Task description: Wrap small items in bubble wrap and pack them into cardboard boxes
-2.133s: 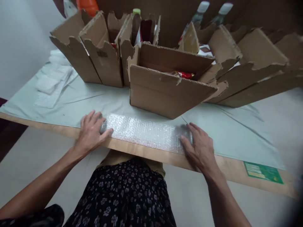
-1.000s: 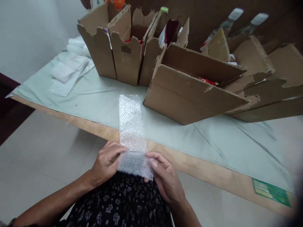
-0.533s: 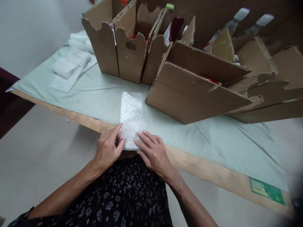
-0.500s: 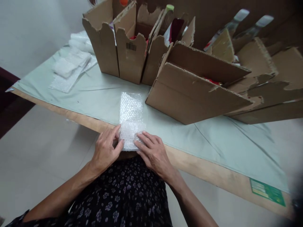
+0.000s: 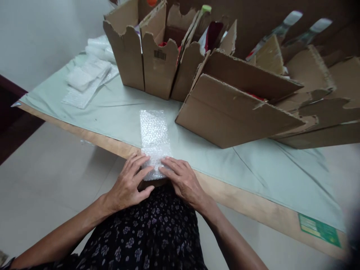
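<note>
A strip of clear bubble wrap (image 5: 154, 129) lies on the green cloth at the table's front edge. Its near end is folded over on itself, making a thicker, whiter layer. My left hand (image 5: 132, 180) rests with fingers spread on the left side of that folded part, the thumb held apart below. From the right, my right hand (image 5: 182, 178) lays its outstretched fingertips on the same fold. Neither hand grips the wrap; both press on it from above.
More bubble wrap pieces (image 5: 88, 77) lie at the back left. Cut cardboard boxes (image 5: 239, 112) stand along the back and right, several with bottles (image 5: 292, 18) inside. A green card (image 5: 320, 229) sits on the wooden front edge (image 5: 247, 198) of the table.
My left hand has shifted from the wrap's left edge onto the fold, its fingers now spread on top. My right hand stays nearly in place. The view has moved slightly.
</note>
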`<action>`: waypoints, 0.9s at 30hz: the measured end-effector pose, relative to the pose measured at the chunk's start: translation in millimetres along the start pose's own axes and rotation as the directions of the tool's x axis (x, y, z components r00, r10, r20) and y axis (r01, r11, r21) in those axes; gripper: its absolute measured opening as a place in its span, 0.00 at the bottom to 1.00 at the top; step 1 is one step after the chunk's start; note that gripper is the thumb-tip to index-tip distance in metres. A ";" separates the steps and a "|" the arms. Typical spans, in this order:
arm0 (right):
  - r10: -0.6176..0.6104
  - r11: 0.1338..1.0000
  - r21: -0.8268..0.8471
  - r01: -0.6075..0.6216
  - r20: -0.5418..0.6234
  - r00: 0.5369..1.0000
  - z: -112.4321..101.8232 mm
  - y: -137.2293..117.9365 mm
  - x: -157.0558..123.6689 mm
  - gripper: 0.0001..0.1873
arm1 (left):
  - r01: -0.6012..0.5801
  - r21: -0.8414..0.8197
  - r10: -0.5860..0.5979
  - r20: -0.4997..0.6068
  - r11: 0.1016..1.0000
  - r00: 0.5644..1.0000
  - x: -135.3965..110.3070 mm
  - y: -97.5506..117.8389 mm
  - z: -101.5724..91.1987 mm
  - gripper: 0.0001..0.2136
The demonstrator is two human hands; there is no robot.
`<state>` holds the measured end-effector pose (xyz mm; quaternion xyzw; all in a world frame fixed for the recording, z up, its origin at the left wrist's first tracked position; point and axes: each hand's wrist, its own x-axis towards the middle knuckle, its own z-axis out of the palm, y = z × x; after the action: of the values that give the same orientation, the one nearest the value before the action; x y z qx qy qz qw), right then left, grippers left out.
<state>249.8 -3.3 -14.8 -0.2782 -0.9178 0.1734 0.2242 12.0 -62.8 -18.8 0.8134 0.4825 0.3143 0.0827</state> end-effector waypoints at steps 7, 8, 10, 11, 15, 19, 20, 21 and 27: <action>0.235 0.945 0.235 -0.228 0.000 0.972 -9.5 -8.3 12.9 0.17 | 0.125 -0.051 -0.132 -0.166 0.991 0.977 5.5 5.2 -2.4 0.12; 0.284 0.925 0.264 -0.273 -0.005 0.959 -9.4 -9.2 15.3 0.16 | 0.172 -0.046 -0.177 -0.183 0.984 0.967 8.1 4.8 -2.2 0.11; 0.353 0.908 0.268 -0.321 -0.080 0.932 -8.2 -10.6 17.6 0.17 | 0.248 -0.011 -0.246 -0.200 0.969 0.949 14.2 2.6 -1.0 0.08; 0.365 0.916 0.234 -0.325 -0.150 0.919 -7.6 -11.3 17.4 0.18 | 0.276 0.007 -0.269 -0.201 0.961 0.942 17.3 1.1 0.0 0.08; 0.223 0.970 -0.028 -0.242 -0.295 0.929 -7.5 -12.9 11.8 0.20 | 0.333 0.059 -0.320 -0.166 0.941 0.933 26.7 -5.9 4.0 0.09; 0.086 0.988 -0.124 -0.094 -0.063 0.994 -5.2 -7.4 15.4 0.15 | 0.324 0.116 -0.302 -0.179 0.939 0.936 27.4 -7.4 2.8 0.12; 0.085 0.989 -0.120 -0.089 -0.043 0.995 -4.4 -5.3 17.9 0.14 | 0.305 0.117 -0.281 -0.184 0.945 0.942 26.3 -6.4 1.0 0.13; 0.095 0.989 -0.106 -0.099 -0.043 0.995 -4.0 -3.4 20.5 0.14 | 0.272 0.107 -0.251 -0.178 0.956 0.951 25.0 -5.1 -1.2 0.13; 0.280 0.951 0.143 -0.274 -0.024 0.960 -12.3 -3.5 23.9 0.16 | 0.116 -0.013 -0.116 -0.097 0.993 0.988 28.9 -2.8 -9.1 0.13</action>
<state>236.7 10.4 4.6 -0.3915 -0.8504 0.2600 0.2363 14.2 -38.6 -0.4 0.7673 0.5313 0.3500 0.0803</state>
